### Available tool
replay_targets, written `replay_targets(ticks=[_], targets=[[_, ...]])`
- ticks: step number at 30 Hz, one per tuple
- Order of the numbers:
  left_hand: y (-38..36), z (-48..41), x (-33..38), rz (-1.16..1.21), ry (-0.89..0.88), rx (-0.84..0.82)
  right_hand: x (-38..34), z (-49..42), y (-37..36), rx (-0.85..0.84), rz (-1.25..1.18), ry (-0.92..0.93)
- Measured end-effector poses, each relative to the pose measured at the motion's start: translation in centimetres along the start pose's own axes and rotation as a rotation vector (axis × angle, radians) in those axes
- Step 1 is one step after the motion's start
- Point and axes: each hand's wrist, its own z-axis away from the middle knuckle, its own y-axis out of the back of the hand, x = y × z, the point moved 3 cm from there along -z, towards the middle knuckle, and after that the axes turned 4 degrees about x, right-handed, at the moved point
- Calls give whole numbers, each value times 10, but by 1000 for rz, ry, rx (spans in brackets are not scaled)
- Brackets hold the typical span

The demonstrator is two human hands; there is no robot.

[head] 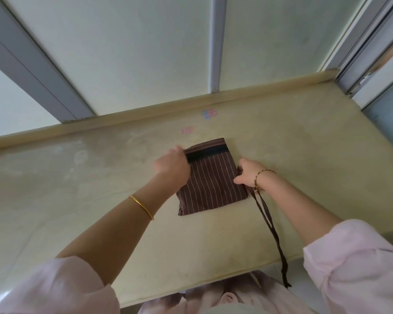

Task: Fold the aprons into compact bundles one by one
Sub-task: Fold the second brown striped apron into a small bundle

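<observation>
The left hand grips the folded striped apron at its left edge, the right hand pinches its right edge, but the trailing tie strap overhanging the table could snag and drag folds open.

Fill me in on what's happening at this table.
A person is folding a brown striped apron on a beige table. It is already a small rectangle. The left hand holds its left edge near the black band, the right hand grips the right edge, and the apron's ties trail over the near table edge.
</observation>
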Motion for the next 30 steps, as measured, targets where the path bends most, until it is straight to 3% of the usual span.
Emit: replay_targets(ticks=[2, 5, 7, 10, 11, 14, 16, 17, 19, 21, 25, 30], targets=[[-8, -2, 24, 39, -244, 68, 3, 1, 2, -133, 60, -82], [-32, -2, 41, -101, -360, -111, 8, -1, 16, -230, 287, -116], [-39, -4, 40, -165, -354, -104, 9, -8, 39, -59, 389, -122], [-37, -7, 39, -157, -391, -136, 6, -16, 79, 331, 490, -156], [-35, -9, 38, -118, -414, -152, 4, -20, 87, 379, 577, -148], [-19, -18, 28, 107, -402, -12, -7, -32, 90, 253, 706, -65], [-10, -28, 17, 95, -325, 189, -27, -43, 80, 250, 580, 109], [-11, -32, 12, 38, -303, 204, -39, -46, 73, 256, 453, 204], [-22, -37, 6, -41, -296, 102, -60, -53, 51, 201, 284, 332], [-34, -41, 3, -83, -311, 44, -71, -65, 28, 122, 326, 387], [-37, -48, 4, -69, -332, 39, -71, -82, 17, 116, 494, 372], [-33, -62, 5, -10, -298, -57, -75, -90, 21, -53, 412, 275]])
